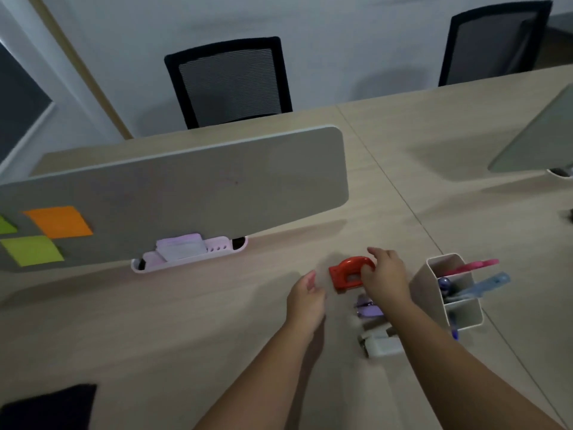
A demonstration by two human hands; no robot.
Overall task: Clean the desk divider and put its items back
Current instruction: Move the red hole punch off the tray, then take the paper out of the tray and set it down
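The grey desk divider (198,193) stands across the desk, with orange (59,221) and green sticky notes (31,250) at its left. A pink tray (189,256) holding pale notepads sits at its base. My right hand (386,279) rests on the right end of a red hole punch (347,273) lying on the desk, fingers curled around its handle. My left hand (307,294) hovers just left of the punch, fingers loosely apart, holding nothing. A purple stapler (367,307) and a white stapler-like item (379,344) lie under my right forearm.
A white pen holder (429,283) with pink scissors, a blue ruler and pens stands right of my right hand. A dark cloth (49,408) lies at the near left. Two black mesh chairs (229,82) stand behind the desk. Another divider (539,141) is at far right.
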